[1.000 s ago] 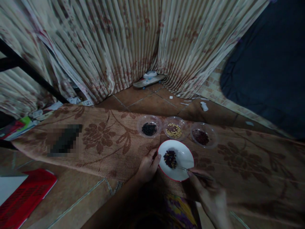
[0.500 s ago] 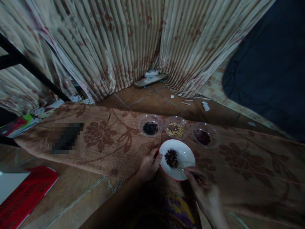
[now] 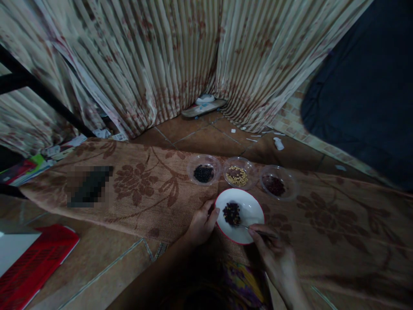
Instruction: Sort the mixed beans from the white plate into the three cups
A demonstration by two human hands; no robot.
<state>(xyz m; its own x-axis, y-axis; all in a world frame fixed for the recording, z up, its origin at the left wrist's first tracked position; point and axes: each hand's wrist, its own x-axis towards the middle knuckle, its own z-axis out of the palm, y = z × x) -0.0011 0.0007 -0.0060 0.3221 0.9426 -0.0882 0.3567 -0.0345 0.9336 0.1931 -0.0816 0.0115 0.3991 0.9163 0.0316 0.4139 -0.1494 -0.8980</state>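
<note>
Currently, left fingers (image 3: 214,218) grip a round, glossy white bowl (image 3: 251,211), likely slippery, by its rim; right fingers (image 3: 258,228) pinch a metal utensil (image 3: 244,227).

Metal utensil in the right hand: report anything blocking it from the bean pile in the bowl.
Nothing visible blocks it: the right hand holds the metal utensil, its far end at the bean pile inside the white bowl. The left hand holds the bowl's left edge, clear of that path.

The bowl (image 3: 252,212) is white and red-rimmed, the cloth (image 3: 176,219) brown-flowered.
</note>
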